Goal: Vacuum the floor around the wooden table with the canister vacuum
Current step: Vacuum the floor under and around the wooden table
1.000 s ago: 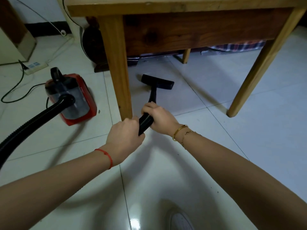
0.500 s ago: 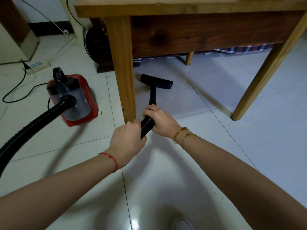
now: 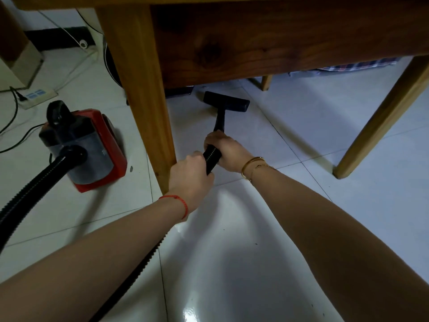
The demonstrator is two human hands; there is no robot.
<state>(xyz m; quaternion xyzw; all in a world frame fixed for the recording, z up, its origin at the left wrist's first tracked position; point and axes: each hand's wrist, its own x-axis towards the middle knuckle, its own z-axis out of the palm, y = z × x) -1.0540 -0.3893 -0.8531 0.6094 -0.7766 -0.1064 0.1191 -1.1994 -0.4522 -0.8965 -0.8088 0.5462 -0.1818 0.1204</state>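
Note:
The red and black canister vacuum [image 3: 88,149] stands on the white tile floor, left of the wooden table's near leg [image 3: 144,89]. Its black ribbed hose [image 3: 25,194] runs off to the left and comes back under my left arm. My left hand [image 3: 189,177] grips the hose end just right of that leg. A little farther forward, my right hand [image 3: 226,151] grips the same black tube. The black floor nozzle [image 3: 226,104] lies flat on the tiles under the table's apron [image 3: 267,43].
A second table leg [image 3: 380,122] slants down at the right, and a far leg [image 3: 267,82] shows behind. A white power strip [image 3: 37,97] with cables lies at the far left. Checked cloth [image 3: 357,66] lies beyond the table. Small dark specks dot the tiles.
My head has dropped and moved closer to the table, so the apron fills the top of the view. Both hands keep their grip and the nozzle stays under the table.

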